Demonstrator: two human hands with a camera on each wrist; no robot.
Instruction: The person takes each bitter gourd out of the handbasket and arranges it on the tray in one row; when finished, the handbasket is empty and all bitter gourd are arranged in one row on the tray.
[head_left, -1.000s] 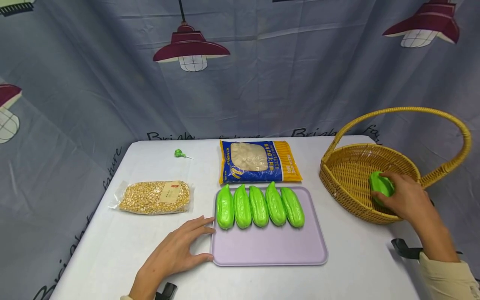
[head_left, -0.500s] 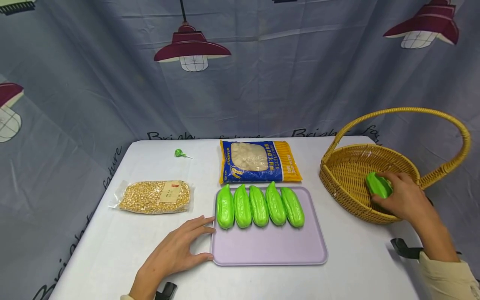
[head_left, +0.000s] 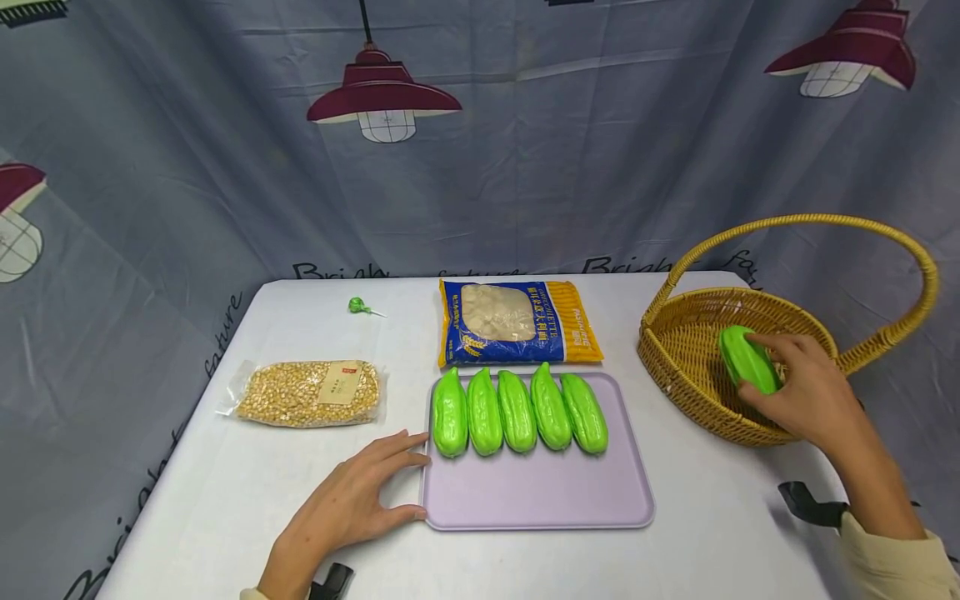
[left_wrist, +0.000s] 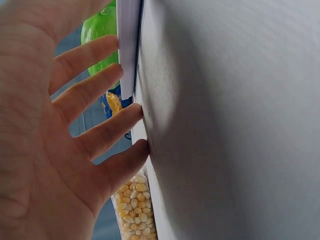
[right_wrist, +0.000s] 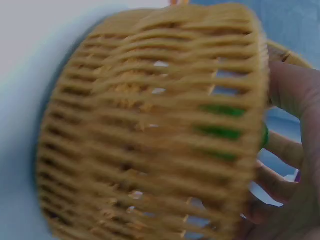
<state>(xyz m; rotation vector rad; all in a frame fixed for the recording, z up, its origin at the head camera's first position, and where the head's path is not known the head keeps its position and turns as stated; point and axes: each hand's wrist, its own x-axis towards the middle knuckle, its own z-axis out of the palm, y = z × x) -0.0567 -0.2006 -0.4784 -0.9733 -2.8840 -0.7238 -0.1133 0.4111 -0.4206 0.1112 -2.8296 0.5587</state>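
My right hand (head_left: pixel 806 387) grips a bright green, ridged, gourd-like vegetable (head_left: pixel 750 362) between thumb and fingers, within the mouth of the yellow wicker basket (head_left: pixel 686 379). In the right wrist view green shows through the weave of the basket wall (right_wrist: pixel 150 120), and the fingers reach over the rim. Several matching green gourds (head_left: pixel 517 414) lie side by side along the back half of a lilac tray (head_left: pixel 536 496). At the tray's left edge my left hand (head_left: pixel 356 500) rests with fingers spread; fingertips and thumb touch the rim.
A clear bag of corn kernels (head_left: pixel 307 394) lies left of the tray. Behind the tray is a blue and yellow pasta bag (head_left: pixel 517 323). A small green lollipop (head_left: pixel 357 306) lies at the back left. The basket's tall handle (head_left: pixel 795 219) arches above the right hand.
My right hand has raised the green gourd slightly inside the basket and tilted it, so more of it shows. The left hand and the tray stay put.
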